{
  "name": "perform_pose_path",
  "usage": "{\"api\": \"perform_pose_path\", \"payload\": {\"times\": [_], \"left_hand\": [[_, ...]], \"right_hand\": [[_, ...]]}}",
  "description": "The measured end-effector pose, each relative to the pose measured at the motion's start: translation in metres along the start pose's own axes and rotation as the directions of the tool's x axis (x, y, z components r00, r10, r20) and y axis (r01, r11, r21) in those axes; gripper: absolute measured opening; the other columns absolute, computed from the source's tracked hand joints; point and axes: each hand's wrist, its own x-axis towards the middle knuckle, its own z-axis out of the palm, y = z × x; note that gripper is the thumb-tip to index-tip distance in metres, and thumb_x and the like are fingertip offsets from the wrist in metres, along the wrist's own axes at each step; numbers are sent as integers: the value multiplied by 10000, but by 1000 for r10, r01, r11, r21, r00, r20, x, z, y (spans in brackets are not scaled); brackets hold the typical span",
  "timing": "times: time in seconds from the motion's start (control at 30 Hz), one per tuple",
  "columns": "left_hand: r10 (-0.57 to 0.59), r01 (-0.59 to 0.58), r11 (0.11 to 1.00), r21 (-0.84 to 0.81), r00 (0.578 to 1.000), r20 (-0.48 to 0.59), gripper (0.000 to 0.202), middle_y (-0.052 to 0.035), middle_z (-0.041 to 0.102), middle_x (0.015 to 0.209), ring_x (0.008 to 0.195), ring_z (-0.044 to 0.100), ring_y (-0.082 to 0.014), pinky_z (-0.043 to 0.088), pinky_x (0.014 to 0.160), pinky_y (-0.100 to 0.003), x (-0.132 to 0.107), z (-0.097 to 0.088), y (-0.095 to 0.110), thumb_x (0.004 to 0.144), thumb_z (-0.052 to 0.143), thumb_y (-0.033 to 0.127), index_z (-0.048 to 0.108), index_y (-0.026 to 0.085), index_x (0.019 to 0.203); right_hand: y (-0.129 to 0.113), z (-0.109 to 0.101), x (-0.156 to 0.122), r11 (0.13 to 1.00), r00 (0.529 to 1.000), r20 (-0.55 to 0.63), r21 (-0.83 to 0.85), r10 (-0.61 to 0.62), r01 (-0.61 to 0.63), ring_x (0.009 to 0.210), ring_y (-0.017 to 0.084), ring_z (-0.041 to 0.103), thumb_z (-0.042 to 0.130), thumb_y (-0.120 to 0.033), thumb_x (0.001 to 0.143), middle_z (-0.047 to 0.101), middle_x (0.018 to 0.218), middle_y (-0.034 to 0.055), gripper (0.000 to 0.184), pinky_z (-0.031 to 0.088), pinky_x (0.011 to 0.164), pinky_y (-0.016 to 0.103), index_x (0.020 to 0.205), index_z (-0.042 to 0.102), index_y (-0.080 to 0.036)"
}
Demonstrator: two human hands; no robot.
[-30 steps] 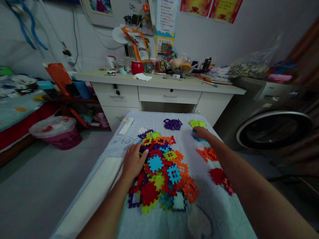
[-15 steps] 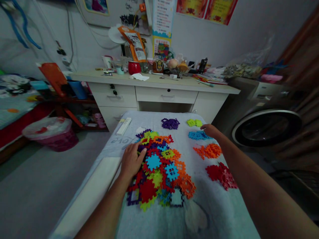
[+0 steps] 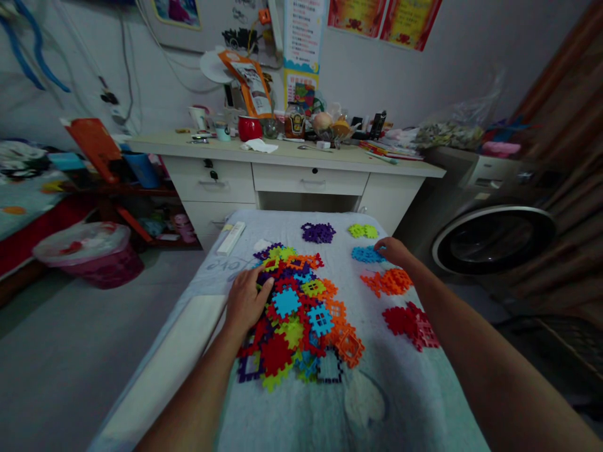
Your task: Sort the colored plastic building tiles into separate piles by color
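Note:
A mixed heap of interlocking plastic tiles in red, blue, lime, orange and purple lies on the cloth-covered table. My left hand rests against the heap's left edge, thumb and fingers apart. At the right stand sorted piles: purple tiles, lime tiles, blue tiles, orange tiles and red tiles. My right hand reaches to the right end of the blue pile. Its fingers are pinched at a blue tile, partly hidden by the hand.
A white narrow box lies at the table's far left corner. Beyond the table is a white desk holding cups, jars and papers. To the right is a washing machine; a pink bin stands on the floor at left.
My right hand has lowered slightly onto the blue pile. My left hand keeps its place at the heap, and the whole view has shifted a little.

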Motion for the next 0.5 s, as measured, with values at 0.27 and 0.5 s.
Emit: {"api": "perform_pose_path", "payload": {"times": [0.27,0.5], "left_hand": [[15,-15,1000,4,1000,-16,411,-93,644,1123,1098,576,-269,432,1023,-474,0,2,-2,922,450,476,571,218,1219],[1,-1,1000,3,1000,6,448,-114,644,1151,1122,566,-271,420,1039,-456,1,0,1,924,428,487,578,178,1211]], "right_hand": [[-8,-10,-17,955,949,-264,281,172,-95,928,199,662,465,-66,809,731,990,96,353,495,865,299,1022,736,-146],[-97,12,-60,817,946,-106,480,-307,319,865,180,664,583,-211,832,732,959,66,193,515,811,301,969,711,-167]]}}
